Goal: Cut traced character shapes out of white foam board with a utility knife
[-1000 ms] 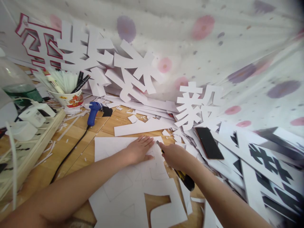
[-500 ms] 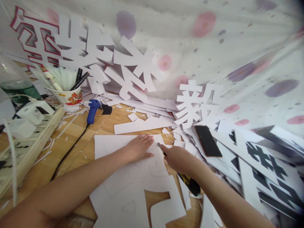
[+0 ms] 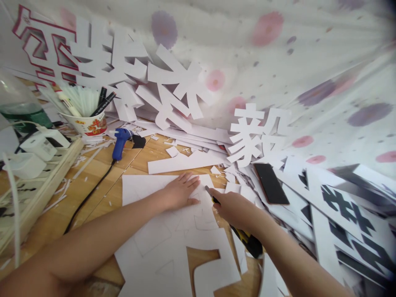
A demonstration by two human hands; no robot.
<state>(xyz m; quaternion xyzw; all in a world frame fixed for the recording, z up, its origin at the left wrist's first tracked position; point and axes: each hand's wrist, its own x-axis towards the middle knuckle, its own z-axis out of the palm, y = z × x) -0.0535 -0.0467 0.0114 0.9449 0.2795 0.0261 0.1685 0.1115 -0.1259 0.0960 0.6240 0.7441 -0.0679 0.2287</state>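
While the left hand lies palm down on a large, pencil-marked white paper sheet, just in from the far right corner, its fingers are slightly spread and its thumb is set apart. The sheet rests on a light brown wooden tabletop; an irregular opening near the sheet's right edge exposes the wood.

The right hand is closed around a black-and-yellow utility knife, its fingers wrapped on the handle and partly hidden by the hand itself. The grey blade points at the sheet's right edge, near the far right corner; whether its tip touches the paper cannot be told from this angle.

Just past the sheet's far edge lies a long white paper offcut. Beyond the far left corner stand a blue glue gun with a black cable and, farther back, a printed white paper cup holding pens and translucent sticks. Right of the far right corner, a black rectangular smartphone lies on scattered white paper.
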